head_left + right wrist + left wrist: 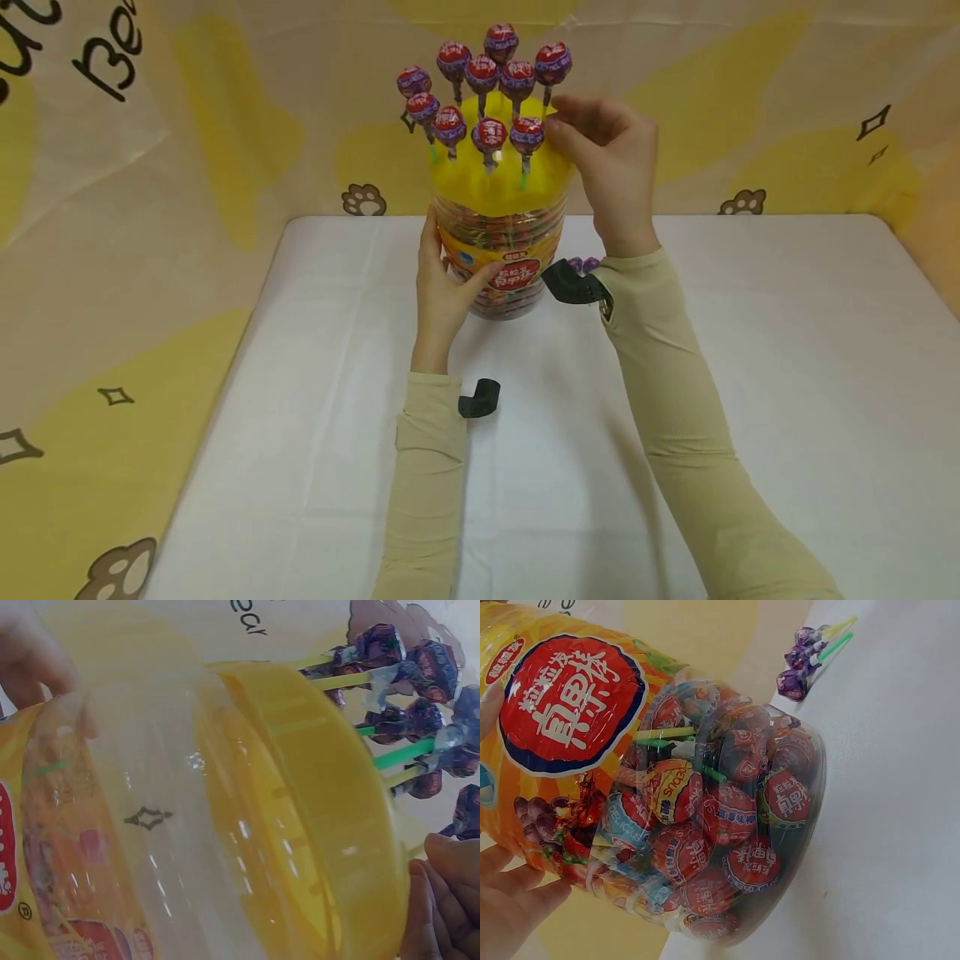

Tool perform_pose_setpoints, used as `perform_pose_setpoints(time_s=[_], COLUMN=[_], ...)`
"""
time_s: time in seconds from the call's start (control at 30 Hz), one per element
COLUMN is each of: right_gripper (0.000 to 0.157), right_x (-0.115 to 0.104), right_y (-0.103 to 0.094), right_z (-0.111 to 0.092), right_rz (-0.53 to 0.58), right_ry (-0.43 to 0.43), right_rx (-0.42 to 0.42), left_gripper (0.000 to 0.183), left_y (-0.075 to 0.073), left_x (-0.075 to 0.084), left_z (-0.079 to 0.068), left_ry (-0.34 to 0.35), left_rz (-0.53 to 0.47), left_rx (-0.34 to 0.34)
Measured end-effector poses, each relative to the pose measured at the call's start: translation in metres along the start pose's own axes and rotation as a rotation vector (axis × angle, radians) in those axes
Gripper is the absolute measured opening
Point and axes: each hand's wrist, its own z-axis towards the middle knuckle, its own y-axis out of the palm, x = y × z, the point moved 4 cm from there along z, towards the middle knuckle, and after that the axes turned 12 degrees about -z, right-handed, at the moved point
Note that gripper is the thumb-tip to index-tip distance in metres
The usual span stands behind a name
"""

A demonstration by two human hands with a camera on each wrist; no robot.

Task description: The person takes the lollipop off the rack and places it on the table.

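A clear plastic candy jar (501,275) with a yellow lid (495,185) stands on the table. Wrapped lollipops fill its lower part, as the left wrist view shows. Several red-and-purple lollipops (481,75) stick up out of the lid on their sticks. My left hand (444,292) holds the jar from its left side, thumb across the printed label (574,705). At the lid's right edge, my right hand (611,158) pinches the stick of a lollipop (466,812) between thumb and finger. Most of that stick is hidden by the fingertips.
Loose purple-wrapped lollipops (799,664) with yellow and green sticks lie on the white tabletop (337,433) beside the jar; the head view shows them partly behind the right cuff. A yellow patterned backdrop (675,158) rises behind the table. Black wrist mounts (573,283) project from both sleeves.
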Motion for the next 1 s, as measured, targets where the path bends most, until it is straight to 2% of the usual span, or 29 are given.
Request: perform_pose_setpoints(time_s=[0.5, 1.0], right_gripper=[0.011, 0.011], right_x=[-0.0028, -0.0050], right_y=[0.0068, 0.0044], right_z=[0.0067, 0.0095], right_rz=[-0.114, -0.030], right_ry=[-0.023, -0.013], right_rx=[0.018, 0.006], left_gripper=[0.095, 0.098], left_y=[-0.0006, -0.0011], left_x=[0.0014, 0.0012], left_z=[-0.0006, -0.0014], left_ry=[-0.004, 0.008], left_rz=[0.010, 0.020], left_rx=[-0.003, 0.005])
